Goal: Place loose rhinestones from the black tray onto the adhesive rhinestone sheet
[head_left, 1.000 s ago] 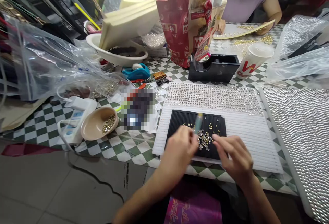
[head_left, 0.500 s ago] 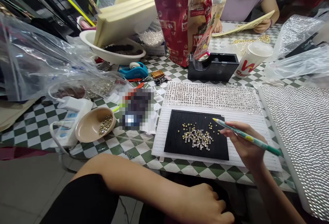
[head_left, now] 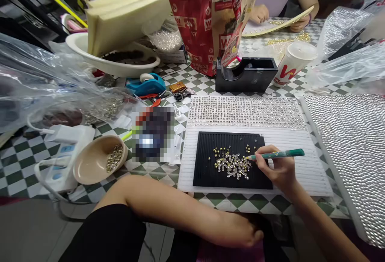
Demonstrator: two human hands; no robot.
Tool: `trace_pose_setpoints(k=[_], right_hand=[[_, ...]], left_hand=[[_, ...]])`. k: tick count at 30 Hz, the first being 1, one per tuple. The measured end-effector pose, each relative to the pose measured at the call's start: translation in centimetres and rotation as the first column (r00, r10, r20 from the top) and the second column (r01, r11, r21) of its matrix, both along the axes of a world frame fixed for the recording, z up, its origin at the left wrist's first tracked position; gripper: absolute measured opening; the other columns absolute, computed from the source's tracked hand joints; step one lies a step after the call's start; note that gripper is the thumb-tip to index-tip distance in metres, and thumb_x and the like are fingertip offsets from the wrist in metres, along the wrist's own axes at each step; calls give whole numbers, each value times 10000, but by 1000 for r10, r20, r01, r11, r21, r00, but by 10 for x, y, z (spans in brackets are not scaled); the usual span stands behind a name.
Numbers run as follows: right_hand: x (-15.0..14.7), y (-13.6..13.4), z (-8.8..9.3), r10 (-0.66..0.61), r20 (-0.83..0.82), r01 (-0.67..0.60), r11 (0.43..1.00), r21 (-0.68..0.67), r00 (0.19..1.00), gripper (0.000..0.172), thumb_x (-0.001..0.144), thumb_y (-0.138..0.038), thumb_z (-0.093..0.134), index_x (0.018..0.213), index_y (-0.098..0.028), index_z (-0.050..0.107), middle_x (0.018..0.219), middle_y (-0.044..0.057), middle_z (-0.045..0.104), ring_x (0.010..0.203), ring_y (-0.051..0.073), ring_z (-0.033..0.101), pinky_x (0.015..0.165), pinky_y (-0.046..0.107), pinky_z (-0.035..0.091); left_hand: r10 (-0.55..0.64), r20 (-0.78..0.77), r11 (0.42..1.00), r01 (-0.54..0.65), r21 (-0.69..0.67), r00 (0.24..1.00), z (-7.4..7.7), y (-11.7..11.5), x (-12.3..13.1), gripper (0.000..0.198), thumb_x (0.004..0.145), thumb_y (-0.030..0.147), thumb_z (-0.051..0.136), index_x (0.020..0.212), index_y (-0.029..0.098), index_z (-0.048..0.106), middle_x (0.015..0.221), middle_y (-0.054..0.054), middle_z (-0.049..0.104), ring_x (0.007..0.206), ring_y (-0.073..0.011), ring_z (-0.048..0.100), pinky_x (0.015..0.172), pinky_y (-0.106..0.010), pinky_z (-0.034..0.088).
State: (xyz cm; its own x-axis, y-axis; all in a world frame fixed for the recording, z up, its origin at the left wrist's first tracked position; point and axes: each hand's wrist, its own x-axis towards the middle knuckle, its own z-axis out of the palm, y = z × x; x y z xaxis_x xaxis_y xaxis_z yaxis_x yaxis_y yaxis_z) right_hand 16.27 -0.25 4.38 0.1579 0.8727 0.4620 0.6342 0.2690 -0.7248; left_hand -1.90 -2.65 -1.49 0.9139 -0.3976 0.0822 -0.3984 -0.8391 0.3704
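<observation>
My right hand [head_left: 278, 169] is closed around a green pencil [head_left: 275, 154] with a pale yellow tip, held almost level. Its tip touches or hovers just over the right side of a pile of small rhinestones [head_left: 233, 165], some clear and some gold-backed. They lie on a ridged black tray [head_left: 207, 175]. Beneath that is a white grooved board [head_left: 309, 161], its far part covered by rows of set rhinestones [head_left: 243, 111]. My left hand [head_left: 240, 230] rests low over my lap, below the table edge; its fingers are mostly hidden and blurred.
A sheet of silvery rhinestones [head_left: 351, 145] lies at right. Behind the board stand a black tape dispenser [head_left: 246, 75], a paper cup [head_left: 296, 63] and a red paper bag [head_left: 195, 25]. At left are a beige bowl [head_left: 90, 161] and a power strip [head_left: 64, 159]. Opposite, a person holds a sheet [head_left: 279, 27].
My right hand has brought the pencil tip down and toward me, to the rhinestone pile, and the pencil lies flatter. My left hand has turned, hiding its fingers. The view has shifted slightly.
</observation>
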Motion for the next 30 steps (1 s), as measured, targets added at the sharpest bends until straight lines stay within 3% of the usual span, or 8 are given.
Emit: trace_pose_setpoints(k=[4,8,13,19,24,30], right_hand=[[0,-1,-1,-21,2,21,1000,-7,1000,107,844,-157,602,746,-198,620,632,-12,645,521,119,623,484,237,510],[3,0,2,-108,-134,110,994,12,985,90,843,-159,623,758,-188,628,677,-2,651,531,130,648,487,254,534],[17,25,12,-230,-271,252,966,49,935,86,838,-225,654,769,-195,612,682,-5,630,539,137,645,487,283,555],[41,58,-2,-274,-109,279,960,25,955,100,848,-261,623,770,-204,598,713,-1,626,620,151,657,570,324,563],[43,60,-10,-257,69,254,966,52,964,103,851,-244,612,757,-206,592,714,0,631,629,145,635,582,318,533],[40,62,-5,-262,142,256,965,60,954,135,861,-279,591,745,-210,588,697,-7,655,572,130,608,569,307,517]], left_hand=[[33,28,999,-34,22,999,-6,-3,-4,148,806,123,524,926,117,611,619,3,650,557,-141,596,527,-302,459],[65,38,998,-66,8,997,-14,-8,-5,138,785,132,566,915,136,614,593,16,631,526,-133,574,521,-295,466],[45,46,999,-45,-20,998,-15,-8,-6,133,785,121,519,857,158,624,547,3,581,476,-130,537,482,-275,465],[54,115,998,-55,4,992,-15,-9,-11,163,782,81,502,833,164,633,522,-2,501,430,-126,492,423,-259,427],[58,143,998,-61,18,988,-21,-12,-10,110,768,112,539,813,175,617,493,15,448,405,-115,423,413,-233,423],[21,96,1000,-19,-24,995,-26,-15,-11,199,761,79,502,864,149,657,539,-1,488,439,-122,476,451,-232,484]])
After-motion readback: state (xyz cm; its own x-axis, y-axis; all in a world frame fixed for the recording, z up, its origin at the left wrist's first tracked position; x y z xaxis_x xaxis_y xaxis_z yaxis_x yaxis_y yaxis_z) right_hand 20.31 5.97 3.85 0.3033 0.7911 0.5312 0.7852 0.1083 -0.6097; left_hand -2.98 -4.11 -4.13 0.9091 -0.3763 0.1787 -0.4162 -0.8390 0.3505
